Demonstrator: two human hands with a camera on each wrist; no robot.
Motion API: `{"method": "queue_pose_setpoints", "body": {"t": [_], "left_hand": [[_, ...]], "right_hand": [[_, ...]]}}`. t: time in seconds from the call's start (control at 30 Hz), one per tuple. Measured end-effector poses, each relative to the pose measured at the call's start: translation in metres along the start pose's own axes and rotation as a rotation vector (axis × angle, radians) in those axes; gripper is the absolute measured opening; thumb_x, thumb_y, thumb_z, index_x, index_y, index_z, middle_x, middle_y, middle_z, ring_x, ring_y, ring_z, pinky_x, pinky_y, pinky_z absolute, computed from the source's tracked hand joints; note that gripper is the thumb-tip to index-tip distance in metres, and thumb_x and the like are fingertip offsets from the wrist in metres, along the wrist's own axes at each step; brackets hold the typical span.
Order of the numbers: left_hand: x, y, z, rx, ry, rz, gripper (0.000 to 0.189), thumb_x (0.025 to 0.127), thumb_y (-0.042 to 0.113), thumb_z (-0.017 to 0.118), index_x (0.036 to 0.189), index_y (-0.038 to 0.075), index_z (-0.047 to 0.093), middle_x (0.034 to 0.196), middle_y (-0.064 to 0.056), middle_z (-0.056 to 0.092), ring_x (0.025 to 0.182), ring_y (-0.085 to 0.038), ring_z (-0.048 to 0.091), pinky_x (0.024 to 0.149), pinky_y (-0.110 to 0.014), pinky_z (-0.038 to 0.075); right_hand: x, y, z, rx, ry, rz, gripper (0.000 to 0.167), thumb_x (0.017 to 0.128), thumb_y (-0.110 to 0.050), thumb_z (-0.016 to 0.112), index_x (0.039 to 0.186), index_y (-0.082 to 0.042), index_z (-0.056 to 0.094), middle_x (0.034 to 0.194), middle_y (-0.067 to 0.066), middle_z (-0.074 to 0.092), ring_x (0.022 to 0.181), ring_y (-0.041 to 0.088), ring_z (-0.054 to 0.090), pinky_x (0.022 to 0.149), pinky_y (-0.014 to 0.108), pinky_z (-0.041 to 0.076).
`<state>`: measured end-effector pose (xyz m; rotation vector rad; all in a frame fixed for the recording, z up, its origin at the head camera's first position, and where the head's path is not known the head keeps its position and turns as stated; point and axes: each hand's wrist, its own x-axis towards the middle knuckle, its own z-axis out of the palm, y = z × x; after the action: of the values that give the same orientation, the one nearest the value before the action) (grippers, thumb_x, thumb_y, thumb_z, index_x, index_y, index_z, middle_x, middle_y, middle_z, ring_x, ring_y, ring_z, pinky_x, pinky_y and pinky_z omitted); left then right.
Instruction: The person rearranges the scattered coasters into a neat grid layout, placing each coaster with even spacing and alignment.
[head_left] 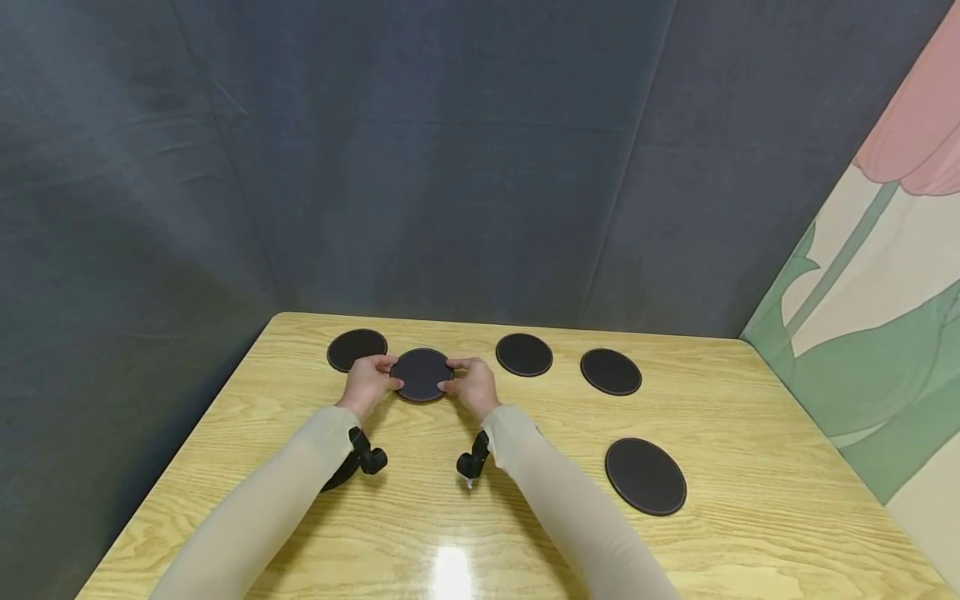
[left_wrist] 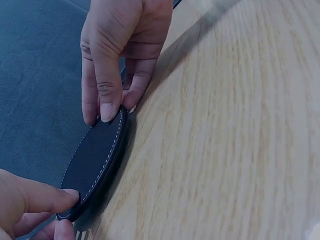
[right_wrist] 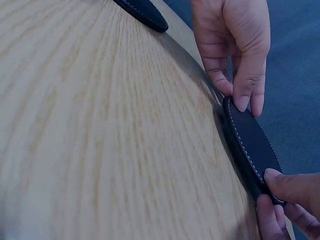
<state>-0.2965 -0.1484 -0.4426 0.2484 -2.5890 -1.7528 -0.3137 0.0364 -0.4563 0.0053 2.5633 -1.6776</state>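
Between both hands is a round black coaster (head_left: pixel 422 375) with pale stitching round its rim. My left hand (head_left: pixel 366 384) pinches its left edge, thumb on top and fingers at the side and below. On the opposite edge, my right hand (head_left: pixel 473 386) pinches it the same way. In the left wrist view the coaster (left_wrist: pixel 92 157) looks slightly raised, with a dark shadow along the wood. The right wrist view shows the coaster (right_wrist: pixel 252 142) with both thumbs on its top. Just behind my left hand lies another black coaster (head_left: pixel 356 347), partly covered by the fingers.
More black coasters lie on the wooden table (head_left: pixel 525 517): one coaster (head_left: pixel 523 354) right of my hands, a second (head_left: pixel 611 372) farther right, a third (head_left: pixel 646 477) nearer. A dark object (head_left: pixel 342 473) shows partly beneath my left forearm. A grey curtain (head_left: pixel 450 167) hangs behind.
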Motion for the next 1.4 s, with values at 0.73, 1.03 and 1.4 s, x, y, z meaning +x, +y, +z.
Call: {"method": "queue_pose_setpoints", "body": {"t": [0.73, 1.03, 1.4], "left_hand": [[0.0041, -0.0032, -0.0009, 0.166, -0.017, 0.003, 0.05, 0.08, -0.005, 0.07, 0.129, -0.002, 0.06, 0.128, -0.023, 0.057, 0.121, -0.036, 0.051, 0.099, -0.046, 0.045], [0.0031, -0.0019, 0.0009, 0.2, -0.029, -0.005, 0.046, 0.082, -0.003, 0.07, 0.128, -0.003, 0.06, 0.13, -0.022, 0.057, 0.122, -0.037, 0.053, 0.099, -0.046, 0.047], [0.0012, -0.0024, 0.0032, 0.202, -0.019, -0.007, 0.047, 0.081, -0.003, 0.071, 0.126, -0.004, 0.061, 0.128, -0.022, 0.059, 0.119, -0.037, 0.055, 0.098, -0.045, 0.047]], "right_hand": [[0.0059, -0.002, 0.0047, -0.146, 0.014, -0.012, 0.045, 0.076, -0.002, 0.08, 0.119, -0.007, 0.07, 0.128, 0.013, 0.063, 0.125, 0.029, 0.052, 0.096, 0.036, 0.049], [0.0074, -0.0012, 0.0032, -0.164, -0.007, 0.008, 0.044, 0.077, -0.005, 0.08, 0.12, -0.008, 0.07, 0.129, 0.012, 0.062, 0.124, 0.028, 0.053, 0.096, 0.036, 0.049], [0.0052, -0.0053, -0.0006, -0.142, -0.052, 0.033, 0.045, 0.078, -0.004, 0.079, 0.122, -0.007, 0.068, 0.131, 0.014, 0.061, 0.097, 0.02, 0.065, 0.078, 0.026, 0.054]]}}
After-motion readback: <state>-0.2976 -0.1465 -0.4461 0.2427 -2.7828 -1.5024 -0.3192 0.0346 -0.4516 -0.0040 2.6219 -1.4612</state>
